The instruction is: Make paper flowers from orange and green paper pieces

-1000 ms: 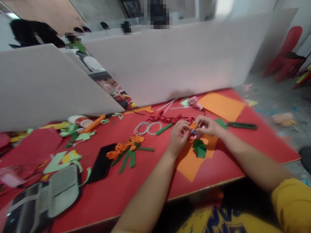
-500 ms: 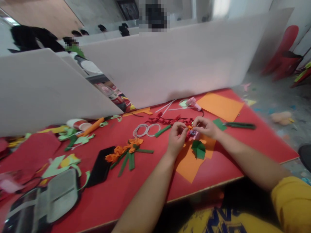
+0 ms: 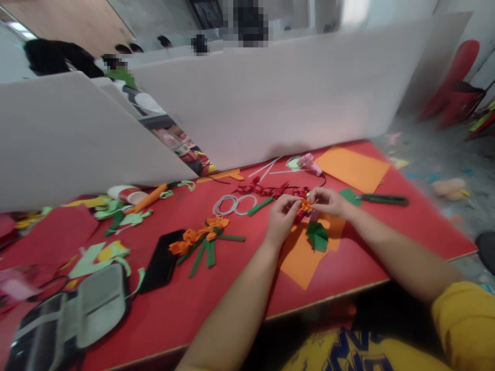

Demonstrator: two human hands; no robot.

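Observation:
Between my two hands is a small orange paper flower. My left hand pinches it from the left, thumb and fingertips together. From the other side, my right hand holds it with its fingertips closed. Below the hands lie a dark green paper leaf piece and orange paper sheets. Red paper flowers stretch along the table just behind my left hand. A green paper strip lies left of it, beside clear rings.
A pink glue gun and an orange sheet lie at the back. A cutter knife is to the right. Orange paper flowers with green stems, a black phone-like slab and an open case are leftward. A white partition stands behind.
The orange flower has turned a little between my fingertips and shows more of its petals. Both hands stay in nearly the same place; the view has shifted slightly.

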